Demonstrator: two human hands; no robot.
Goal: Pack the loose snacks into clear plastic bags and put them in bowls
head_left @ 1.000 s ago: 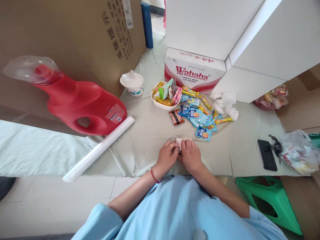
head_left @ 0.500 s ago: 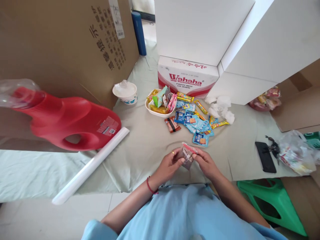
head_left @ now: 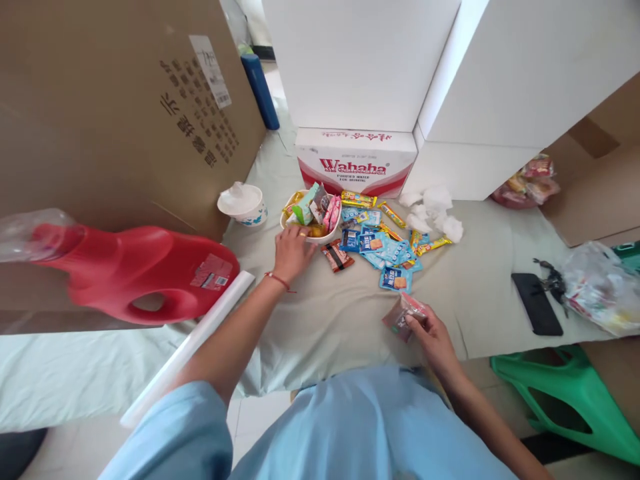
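Note:
My right hand is closed on a small clear snack packet with a brown filling and a red top edge, held just above the pale cloth near me. My left hand reaches forward and rests on the near rim of a white bowl filled with snack packets; its fingers curl over the rim. A heap of blue and yellow snack packets lies right of the bowl, and a dark red packet lies beside my left hand.
A red detergent jug lies on its side at left, with a white roll by it. A paper cup, a Wahaha box, crumpled tissues, a black phone, a plastic bag and a green stool surround the cloth.
Both hands held the packet together before. Now my left hand has let go and reached forward to the bowl, while my right hand keeps the packet and has moved a little right.

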